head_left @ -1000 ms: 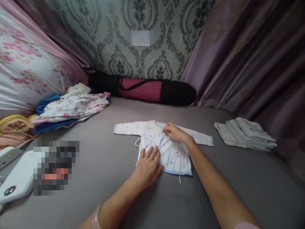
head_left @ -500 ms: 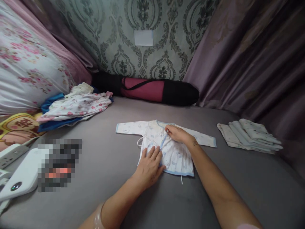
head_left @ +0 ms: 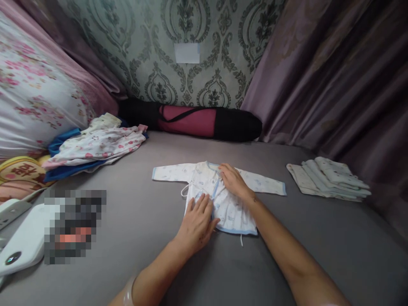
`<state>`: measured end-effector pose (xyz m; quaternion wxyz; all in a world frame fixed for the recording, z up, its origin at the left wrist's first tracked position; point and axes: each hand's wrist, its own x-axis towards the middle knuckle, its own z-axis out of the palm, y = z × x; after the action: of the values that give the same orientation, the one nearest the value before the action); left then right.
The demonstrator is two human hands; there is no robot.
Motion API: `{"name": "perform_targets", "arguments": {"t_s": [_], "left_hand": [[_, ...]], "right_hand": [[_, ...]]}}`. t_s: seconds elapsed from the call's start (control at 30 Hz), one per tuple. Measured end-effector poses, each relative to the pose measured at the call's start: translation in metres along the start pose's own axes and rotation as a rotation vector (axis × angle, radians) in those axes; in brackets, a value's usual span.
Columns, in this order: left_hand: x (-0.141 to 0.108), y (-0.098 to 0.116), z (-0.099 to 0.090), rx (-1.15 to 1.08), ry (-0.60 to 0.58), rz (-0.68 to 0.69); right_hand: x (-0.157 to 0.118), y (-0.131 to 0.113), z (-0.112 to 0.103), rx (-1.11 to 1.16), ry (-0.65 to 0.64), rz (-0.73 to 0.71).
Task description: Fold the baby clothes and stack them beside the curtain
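Observation:
A small white shirt with blue edging and a faint print (head_left: 234, 214) lies spread on the grey sheet (head_left: 134, 229), both sleeves stretched out sideways. My left hand (head_left: 197, 219) rests with fingers apart on the lower left part of the shirt. On the upper chest, near the neckline, lies my right hand (head_left: 233, 180), its fingers extended flat over the cloth. White ties stick out at the shirt's left side and below its hem.
Folded cloths (head_left: 331, 178) are stacked at the right. Rumpled clothes (head_left: 98, 142) lie at the left, near a white device (head_left: 27, 238) and a blurred-out object. A black and pink bag (head_left: 188, 121) lies along the wall.
My right hand has gone from pinched fingers at the shirt's front to fingers laid out flat. My left hand stays on the shirt. The view has shifted slightly.

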<state>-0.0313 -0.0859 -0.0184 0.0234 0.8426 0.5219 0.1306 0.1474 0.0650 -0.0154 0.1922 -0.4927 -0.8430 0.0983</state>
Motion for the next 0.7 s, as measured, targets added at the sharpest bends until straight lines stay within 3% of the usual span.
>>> {"name": "perform_targets", "arguments": {"t_s": [0.1,0.27,0.4,0.5,0.6,0.7], "left_hand": [[0.001,-0.002,0.005,0.074,0.076,-0.065],[-0.003,-0.007,0.016,0.116,-0.038,-0.079],[-0.004,-0.008,0.015,0.106,-0.023,-0.077],[-0.003,-0.006,0.009,0.092,0.010,-0.077],[-0.002,-0.004,0.005,0.096,0.049,-0.076],[-0.001,-0.003,0.007,0.096,-0.003,-0.058]], "right_hand": [[-0.001,-0.008,0.008,-0.089,-0.034,0.054],[0.002,-0.012,0.030,-0.102,-0.176,0.120],[0.002,-0.008,0.021,0.013,-0.184,0.114],[-0.008,0.001,0.006,0.041,-0.112,0.148],[-0.027,0.015,-0.001,-0.111,0.022,0.237],[-0.041,0.026,0.002,-0.202,0.014,0.366]]}}
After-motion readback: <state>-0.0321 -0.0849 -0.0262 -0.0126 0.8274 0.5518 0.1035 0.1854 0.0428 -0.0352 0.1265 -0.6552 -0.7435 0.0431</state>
